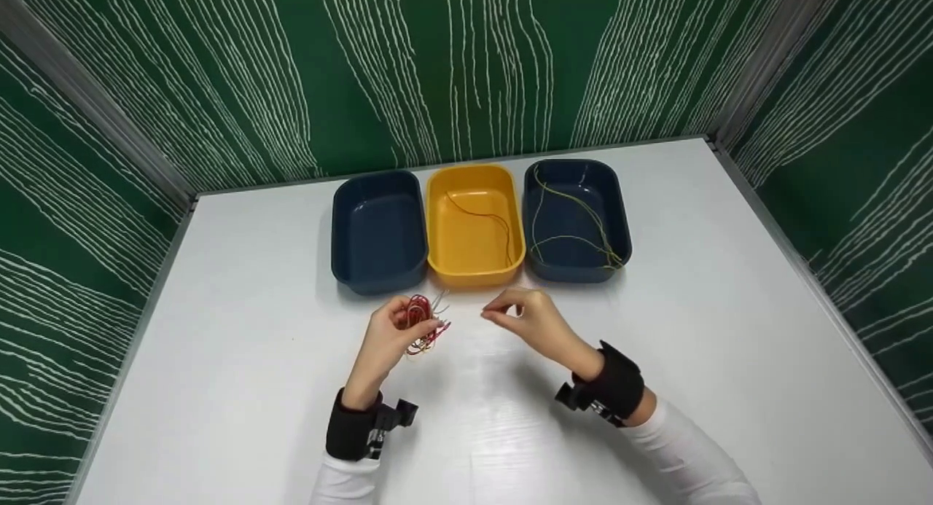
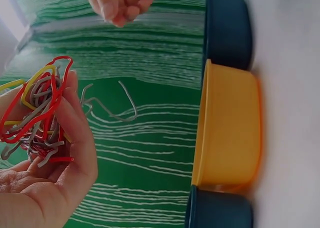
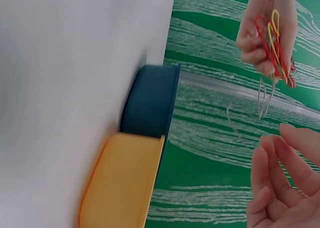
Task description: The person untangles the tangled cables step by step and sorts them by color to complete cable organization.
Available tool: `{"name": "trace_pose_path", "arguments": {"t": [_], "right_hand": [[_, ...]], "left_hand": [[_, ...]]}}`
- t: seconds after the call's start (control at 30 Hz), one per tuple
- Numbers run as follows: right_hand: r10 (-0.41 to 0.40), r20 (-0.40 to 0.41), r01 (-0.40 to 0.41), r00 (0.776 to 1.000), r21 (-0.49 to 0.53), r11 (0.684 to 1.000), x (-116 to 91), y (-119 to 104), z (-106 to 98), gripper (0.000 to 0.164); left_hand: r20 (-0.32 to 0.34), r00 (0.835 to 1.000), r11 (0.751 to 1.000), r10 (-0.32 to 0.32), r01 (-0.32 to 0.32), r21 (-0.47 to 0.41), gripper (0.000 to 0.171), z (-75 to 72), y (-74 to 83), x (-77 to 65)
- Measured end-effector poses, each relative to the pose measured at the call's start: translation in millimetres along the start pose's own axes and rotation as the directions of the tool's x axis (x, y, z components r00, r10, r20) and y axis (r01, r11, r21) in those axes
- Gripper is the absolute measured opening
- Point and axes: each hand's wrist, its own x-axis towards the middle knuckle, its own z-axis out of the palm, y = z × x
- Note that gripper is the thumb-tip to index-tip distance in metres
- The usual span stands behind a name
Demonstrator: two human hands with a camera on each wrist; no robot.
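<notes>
A tangled bundle of red, grey and yellow wires (image 1: 421, 319) is gripped between the thumb and fingers of my left hand (image 1: 390, 337), above the white table. Loose grey wire ends (image 2: 112, 113) stick out past the fingertips. Facing the bundle, a short gap away, is my right hand (image 1: 536, 323). Its thumb and fingers (image 3: 267, 163) are bent loosely toward each other, and I see nothing held between them. A thin reddish wire (image 1: 477, 213) lies in the yellow bin (image 1: 474, 278). Yellow-green wires (image 1: 576, 197) lie in the right blue bin (image 1: 576, 274), partly over its front rim.
The left blue bin (image 1: 379, 283) stands beside the yellow one, all three bins side by side at the back of the white table (image 1: 240, 388). Green walls with white wavy lines (image 1: 379, 75) rise behind and at both sides.
</notes>
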Motion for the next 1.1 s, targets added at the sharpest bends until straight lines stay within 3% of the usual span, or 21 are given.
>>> {"name": "trace_pose_path", "arguments": {"t": [0.2,0.43,0.6,0.77,1.1], "right_hand": [[0.032,0.043,-0.037,0.999,0.114,0.993,1,-8,15,0.011],[0.130,0.100,-0.151,0.986,0.236,0.960,0,-12,29,0.011],[0.176,0.154,-0.214,0.972,0.284,0.935,0,-31,27,0.012],[0.202,0.114,-0.228,0.973,0.313,0.922,3,-39,25,0.014],[0.201,0.022,-0.196,0.979,0.353,0.915,1,-12,39,0.016]], "left_hand": [[-0.024,1.000,0.999,0.007,-0.008,-0.032,0.026,4.0,0.5,1.2],[-0.062,0.998,0.997,0.026,-0.030,-0.067,0.023,5.8,2.2,2.8],[-0.064,0.997,0.996,0.037,-0.042,-0.085,0.022,7.6,2.6,3.0],[-0.045,0.998,0.995,0.036,-0.040,-0.090,0.023,9.2,2.8,2.6],[-0.033,0.998,0.998,0.048,-0.050,-0.048,0.024,10.9,1.1,2.5]]}}
